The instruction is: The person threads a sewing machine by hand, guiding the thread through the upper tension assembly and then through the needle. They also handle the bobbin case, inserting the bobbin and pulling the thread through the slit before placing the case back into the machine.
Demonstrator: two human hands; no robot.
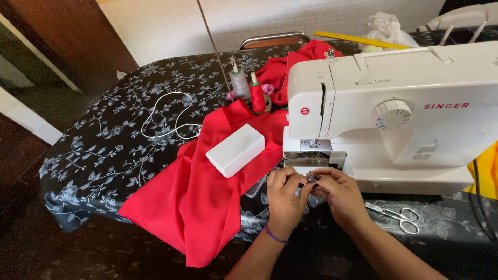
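Across the far left of the desk [104, 155], which wears a black cloth with a pale flower print, I see a white cord [166, 116] looped loosely, well apart from my hands. Next comes the red fabric [197, 197], spilling over the near edge, with a white rectangular box [235, 150] lying on it. Behind the box stand a grey thread spool [239, 83] and a red thread spool [257, 96], just beside each other. My left hand [284, 199], a purple band at its wrist, meets my right hand [340, 197] in front of the white sewing machine [404, 114]; both grips are pinched together on a small metal part [312, 178], held just below the needle area. That part is mostly hidden by my fingertips and too small for me to make out its shape. Right of my hands, a pair of scissors [399, 215] lies on the desk near the machine's base. A yellow ruler [358, 40] and a crumpled white bag [386, 28] sit behind the machine, partly blocked by it, and something yellow at the right edge is cut off.
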